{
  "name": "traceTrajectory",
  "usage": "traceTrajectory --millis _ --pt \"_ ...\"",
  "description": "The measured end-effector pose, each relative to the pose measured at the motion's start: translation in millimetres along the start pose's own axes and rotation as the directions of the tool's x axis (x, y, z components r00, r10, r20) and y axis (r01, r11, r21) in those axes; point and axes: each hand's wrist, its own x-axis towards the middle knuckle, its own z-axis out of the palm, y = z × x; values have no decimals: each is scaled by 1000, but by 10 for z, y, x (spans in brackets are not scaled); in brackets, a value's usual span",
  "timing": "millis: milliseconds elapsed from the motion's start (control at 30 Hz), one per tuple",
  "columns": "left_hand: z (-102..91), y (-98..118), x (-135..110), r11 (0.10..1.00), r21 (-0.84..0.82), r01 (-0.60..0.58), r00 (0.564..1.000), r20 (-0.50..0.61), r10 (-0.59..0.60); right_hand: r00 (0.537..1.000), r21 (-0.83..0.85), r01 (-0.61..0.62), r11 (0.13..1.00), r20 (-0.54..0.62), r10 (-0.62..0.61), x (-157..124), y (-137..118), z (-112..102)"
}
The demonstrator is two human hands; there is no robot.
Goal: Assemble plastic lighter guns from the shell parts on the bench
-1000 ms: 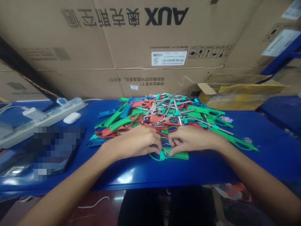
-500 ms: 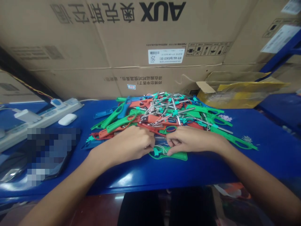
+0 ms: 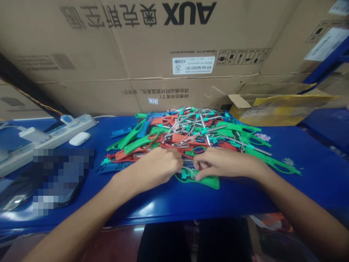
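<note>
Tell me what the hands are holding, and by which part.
The left hand and right hand both pinch one green plastic handle lying on the blue table, at its teal-tipped end; its wider end lies free.

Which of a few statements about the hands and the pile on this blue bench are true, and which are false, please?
1. The left hand and the right hand both grip a green plastic piece at the near edge of the pile. True.
2. The pile holds only green pieces. False: red and blue ones and metal wires lie in it too.
3. A small white case lies left of the pile. True.
4. The power strip lies right of the pile. False: it lies at the left, behind the small white case.
5. A cardboard box stands behind the pile. True.
</note>
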Motion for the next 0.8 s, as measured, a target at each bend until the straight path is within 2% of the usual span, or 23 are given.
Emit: traceTrajectory --millis 100,267,500,800 --pt "11 9 17 999 37 27 998 61 -29 1000 -5 4 1000 2 -4 -7 7 7" --pt "28 12 41 997 78 13 999 29 -16 1000 -64 -6 998 -27 5 -19 7 29" --pt "12 -20 64 1000 -7 1 1000 -30 -1 1000 -69 -17 997 -23 15 -28 -2 29" --pt "-24 -43 86 996 -90 23 1000 12 -22 1000 -50 -7 999 -27 5 -37 -7 25"
